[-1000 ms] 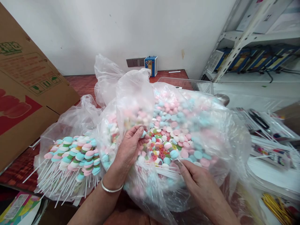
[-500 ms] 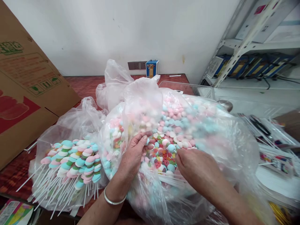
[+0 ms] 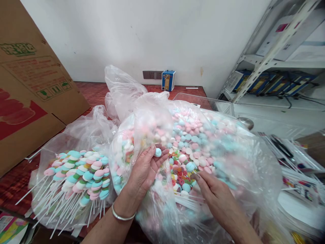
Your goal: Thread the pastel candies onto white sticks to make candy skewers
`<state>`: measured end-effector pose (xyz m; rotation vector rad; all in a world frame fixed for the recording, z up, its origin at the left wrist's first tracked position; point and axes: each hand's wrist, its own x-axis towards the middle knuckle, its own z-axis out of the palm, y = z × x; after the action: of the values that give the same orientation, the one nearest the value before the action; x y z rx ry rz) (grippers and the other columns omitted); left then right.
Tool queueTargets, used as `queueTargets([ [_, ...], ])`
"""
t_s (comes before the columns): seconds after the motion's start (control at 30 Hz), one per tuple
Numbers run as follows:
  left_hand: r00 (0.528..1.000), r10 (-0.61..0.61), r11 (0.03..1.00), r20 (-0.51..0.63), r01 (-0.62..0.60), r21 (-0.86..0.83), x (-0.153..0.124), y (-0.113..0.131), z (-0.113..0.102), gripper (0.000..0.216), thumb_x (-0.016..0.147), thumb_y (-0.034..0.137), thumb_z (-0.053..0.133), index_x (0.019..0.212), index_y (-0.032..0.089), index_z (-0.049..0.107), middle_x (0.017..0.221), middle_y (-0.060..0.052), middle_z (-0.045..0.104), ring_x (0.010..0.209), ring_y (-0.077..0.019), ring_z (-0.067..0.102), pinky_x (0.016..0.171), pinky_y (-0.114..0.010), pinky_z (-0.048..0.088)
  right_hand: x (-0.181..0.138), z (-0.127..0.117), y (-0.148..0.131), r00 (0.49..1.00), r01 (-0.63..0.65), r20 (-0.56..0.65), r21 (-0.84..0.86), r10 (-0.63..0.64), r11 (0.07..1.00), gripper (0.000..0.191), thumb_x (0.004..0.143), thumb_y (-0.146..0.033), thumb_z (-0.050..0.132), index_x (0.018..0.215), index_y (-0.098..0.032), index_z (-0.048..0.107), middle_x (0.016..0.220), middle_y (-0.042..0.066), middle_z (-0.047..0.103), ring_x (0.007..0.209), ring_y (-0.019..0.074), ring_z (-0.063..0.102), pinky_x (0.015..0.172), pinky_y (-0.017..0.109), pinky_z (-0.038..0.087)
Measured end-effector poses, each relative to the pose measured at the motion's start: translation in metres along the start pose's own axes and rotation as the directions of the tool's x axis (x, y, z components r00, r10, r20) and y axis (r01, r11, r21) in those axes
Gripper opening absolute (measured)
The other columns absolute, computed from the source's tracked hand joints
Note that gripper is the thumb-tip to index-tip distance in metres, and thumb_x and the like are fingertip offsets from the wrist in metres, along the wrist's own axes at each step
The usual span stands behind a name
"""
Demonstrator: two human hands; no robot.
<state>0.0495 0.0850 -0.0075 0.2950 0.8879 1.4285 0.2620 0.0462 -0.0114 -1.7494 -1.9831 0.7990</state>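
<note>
My left hand [image 3: 144,167] is turned palm up, with a pale blue marshmallow [image 3: 157,152] pinched at the thumb and the other fingers loosely spread. Opposite it, my right hand [image 3: 215,189] is closed at the fingertips on a marshmallow skewer, whose stick is mostly hidden. A blue marshmallow [image 3: 190,166] and a pink one [image 3: 182,158] line up from those fingertips. Both hands are over a large clear plastic bag [image 3: 162,210] of pink, white and blue marshmallows. Colourful ring gummies [image 3: 180,178] and white sticks [image 3: 186,202] lie in its opening.
Finished-looking marshmallow skewers [image 3: 81,173] lie piled on another plastic bag at left, sticks toward me. A cardboard box [image 3: 27,78] stands behind them. A small blue device [image 3: 168,80] sits by the wall. White shelving [image 3: 266,61] and packaged supplies [image 3: 294,183] are at right.
My left fingers have opened out, and the blue marshmallow shows more clearly. My right hand has moved slightly down and right with the skewer. The view has shifted a little.
</note>
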Motion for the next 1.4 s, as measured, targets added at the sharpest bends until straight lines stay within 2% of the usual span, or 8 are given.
queueTargets([
  [0.07,1.0,-0.008,1.0,0.008,0.008,-0.021,-0.002,-0.002,0.003,0.009,0.087,0.018,0.07,0.087,0.01,0.072,0.086,-0.009,0.074,0.09,-0.0218,0.075,0.086,-0.035,0.063,-0.014,0.003,0.002,1.0,0.018,-0.007,0.208,-0.017,0.978,0.043,0.099,-0.051,0.037,0.075,-0.023,0.059,0.069,0.0,0.063,0.066,0.0174,0.06,0.06,0.025,0.042],
  [0.17,1.0,-0.015,1.0,0.021,0.015,-0.001,-0.006,-0.008,0.008,0.012,0.086,0.021,0.073,0.092,0.011,0.072,0.091,-0.009,0.075,0.09,-0.0215,0.075,0.086,-0.034,0.062,-0.031,0.004,-0.005,0.997,0.021,0.059,0.353,-0.044,0.935,0.042,0.099,-0.055,0.041,0.078,-0.023,0.06,0.069,-0.002,0.06,0.063,0.0148,0.055,0.056,0.022,0.039],
  [0.47,0.995,0.012,0.999,0.098,-0.016,0.037,-0.014,-0.017,0.012,0.028,0.081,0.033,0.079,0.097,0.011,0.074,0.097,-0.012,0.076,0.102,-0.0262,0.073,0.091,-0.035,0.06,-0.042,0.0,-0.015,0.989,-0.031,0.143,0.403,-0.029,0.915,0.044,0.099,-0.054,0.041,0.076,-0.022,0.058,0.071,-0.002,0.056,0.067,0.0135,0.05,0.06,0.02,0.039],
  [0.57,0.994,0.022,0.998,0.108,-0.029,0.06,-0.016,-0.016,0.014,0.029,0.08,0.033,0.081,0.098,0.012,0.074,0.097,-0.012,0.076,0.101,-0.0259,0.074,0.09,-0.035,0.059,-0.043,0.001,-0.016,0.989,-0.056,0.149,0.402,-0.005,0.914,0.042,0.098,-0.053,0.043,0.075,-0.021,0.059,0.069,-0.002,0.054,0.063,0.013,0.047,0.054,0.021,0.035],
  [0.73,0.991,0.029,0.995,0.128,-0.041,0.087,-0.019,-0.018,0.015,0.03,0.077,0.033,0.082,0.099,0.013,0.074,0.096,-0.01,0.076,0.099,-0.0244,0.074,0.087,-0.032,0.059,-0.045,0.007,-0.021,0.995,-0.058,0.1,0.451,0.014,0.891,0.042,0.098,-0.052,0.044,0.071,-0.022,0.056,0.065,-0.003,0.053,0.058,0.0128,0.045,0.049,0.021,0.033],
  [0.93,0.989,0.061,0.996,0.137,-0.068,0.049,-0.022,-0.025,0.018,0.027,0.079,0.03,0.08,0.099,0.013,0.073,0.095,-0.01,0.076,0.1,-0.025,0.073,0.088,-0.034,0.059,-0.05,0.026,-0.023,1.0,0.015,0.012,0.455,-0.023,0.89,0.039,0.1,-0.05,0.041,0.075,-0.023,0.055,0.065,-0.002,0.059,0.061,0.0156,0.054,0.055,0.023,0.04],
  [1.2,0.989,0.006,1.0,0.15,-0.006,0.0,-0.031,-0.03,0.026,0.03,0.078,0.031,0.081,0.101,0.015,0.07,0.096,-0.01,0.074,0.095,-0.0252,0.073,0.077,-0.034,0.061,-0.056,0.054,-0.035,0.985,0.105,-0.166,0.405,-0.04,0.908,0.033,0.103,-0.042,0.037,0.085,-0.024,0.057,0.069,-0.002,0.063,0.064,0.0165,0.061,0.061,0.024,0.043],
  [1.4,0.987,-0.026,1.0,0.161,0.026,0.001,-0.035,-0.032,0.025,0.032,0.08,0.031,0.079,0.105,0.016,0.068,0.098,-0.008,0.072,0.086,-0.0213,0.072,0.067,-0.028,0.057,-0.052,0.066,-0.034,0.977,0.111,-0.211,0.381,-0.031,0.918,0.034,0.103,-0.042,0.035,0.088,-0.025,0.06,0.069,-0.001,0.065,0.061,0.0175,0.061,0.06,0.024,0.044],
])
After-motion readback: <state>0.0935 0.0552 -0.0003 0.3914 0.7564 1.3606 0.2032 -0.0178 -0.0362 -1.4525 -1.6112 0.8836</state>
